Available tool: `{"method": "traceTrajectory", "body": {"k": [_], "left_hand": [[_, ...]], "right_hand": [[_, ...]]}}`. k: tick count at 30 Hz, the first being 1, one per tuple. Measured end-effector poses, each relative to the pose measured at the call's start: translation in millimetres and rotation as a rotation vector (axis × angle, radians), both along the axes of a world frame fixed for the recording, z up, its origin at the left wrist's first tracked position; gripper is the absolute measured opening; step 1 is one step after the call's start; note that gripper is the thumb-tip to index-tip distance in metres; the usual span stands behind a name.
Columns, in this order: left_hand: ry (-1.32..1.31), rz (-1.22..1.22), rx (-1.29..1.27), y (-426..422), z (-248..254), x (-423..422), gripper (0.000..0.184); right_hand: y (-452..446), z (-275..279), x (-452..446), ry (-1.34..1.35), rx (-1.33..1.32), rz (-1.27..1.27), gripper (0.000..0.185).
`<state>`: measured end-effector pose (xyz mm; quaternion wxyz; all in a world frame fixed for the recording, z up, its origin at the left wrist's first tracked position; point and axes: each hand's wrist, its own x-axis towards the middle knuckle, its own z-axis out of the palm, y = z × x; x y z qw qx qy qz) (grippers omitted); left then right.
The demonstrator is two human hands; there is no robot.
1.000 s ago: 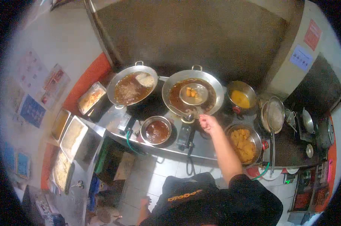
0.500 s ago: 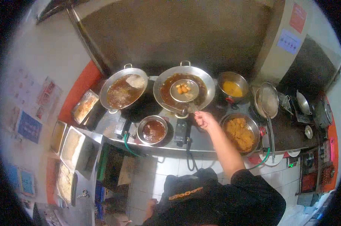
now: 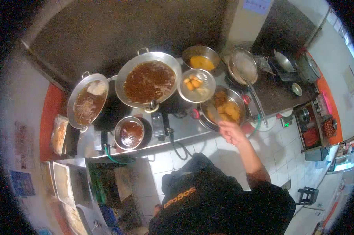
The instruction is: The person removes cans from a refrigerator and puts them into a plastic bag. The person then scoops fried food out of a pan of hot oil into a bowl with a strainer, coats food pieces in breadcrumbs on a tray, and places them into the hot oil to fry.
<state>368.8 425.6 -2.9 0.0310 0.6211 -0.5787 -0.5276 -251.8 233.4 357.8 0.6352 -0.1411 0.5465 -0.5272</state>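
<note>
My right hand (image 3: pixel 232 133) is closed around the handle of a round skimmer (image 3: pixel 205 94). A few golden fried pieces (image 3: pixel 192 82) lie in the skimmer's bowl. It hangs between the large wok of brown oil (image 3: pixel 149 80) and a metal pot (image 3: pixel 244 111) of fried food (image 3: pixel 228 110), overlapping the pot's left edge. A dark ladle head (image 3: pixel 153 104) rests at the front rim of the wok. Only a small part of my left hand (image 3: pixel 157 209) shows beside the black shirt, low in the view; its fingers are not clear.
A second wok (image 3: pixel 85 105) at the left holds oil and a pale piece. In front stands a bowl of dark liquid (image 3: pixel 131 133). Behind the skimmer is a pot with yellow contents (image 3: pixel 201 62). A long-handled strainer (image 3: pixel 245 66) lies to the right. Trays (image 3: pixel 61 180) line the left side.
My right hand has lifted the skimmer from over the large wok and carried it right, to the fried-food pot's edge. The whole view has turned to the right.
</note>
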Motion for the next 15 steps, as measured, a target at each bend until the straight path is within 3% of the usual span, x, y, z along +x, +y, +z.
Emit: {"method": "traceTrajectory", "body": {"k": [3, 5, 6, 8, 10, 12, 13, 15], "left_hand": [[0.021, 0.014, 0.089, -13, -3, 4, 0.027], [0.042, 0.038, 0.132, -27, -6, 6, 0.028], [0.057, 0.052, 0.155, -37, -11, 8, 0.028], [0.097, 0.106, 0.206, -59, -15, 11, 0.029], [0.136, 0.168, 0.244, -86, -18, 11, 0.030], [0.152, 0.210, 0.252, -115, -17, 11, 0.030], [0.162, 0.221, 0.248, -128, -14, 10, 0.031], [0.176, 0.223, 0.226, -152, -14, 9, 0.031]], "right_hand": [[49, -7, -26, 0.068, 0.083, -0.140, 0.043], [73, -2, -37, 0.314, 0.168, -0.237, 0.047], [81, -6, -45, 0.315, 0.173, -0.244, 0.047], [94, -24, -62, 0.652, 0.221, -0.208, 0.046], [107, -58, -87, 0.730, 0.236, -0.200, 0.043], [115, -88, -107, 1.231, 0.166, -0.087, 0.040], [115, -90, -109, 1.232, 0.168, -0.092, 0.040], [115, -88, -111, 1.879, -0.142, -0.011, 0.040]]}}
